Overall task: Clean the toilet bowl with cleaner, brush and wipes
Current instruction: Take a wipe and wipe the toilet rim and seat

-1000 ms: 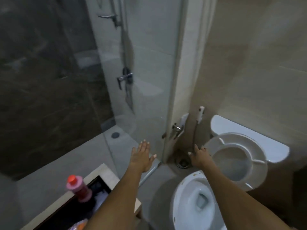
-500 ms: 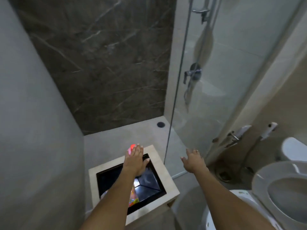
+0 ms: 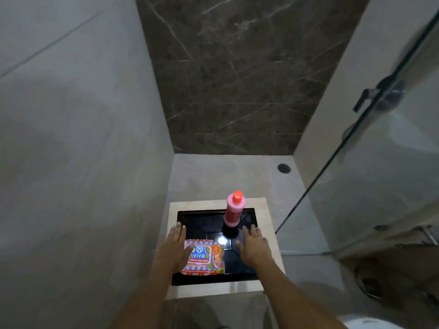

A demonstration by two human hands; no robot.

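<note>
Pink cleaner bottle (image 3: 232, 211) stands between both flat, empty hands: left hand (image 3: 173, 248), right hand (image 3: 254, 246).

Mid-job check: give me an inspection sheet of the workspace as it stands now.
Surface: beige stone-topped stand with a glossy black recessed tray.
Job's things: pink cleaner bottle with red cap upright at the tray's far edge; colourful Viva wipes pack lying flat in the tray; brush not seen; white toilet edge at bottom right.
Clutter: nothing seen.
Hands: left hand open beside the wipes; right hand open over the tray, holding nothing.
Cables: nothing seen.
Surroundings: dark marble wall, glass shower screen, round floor drain.
</note>
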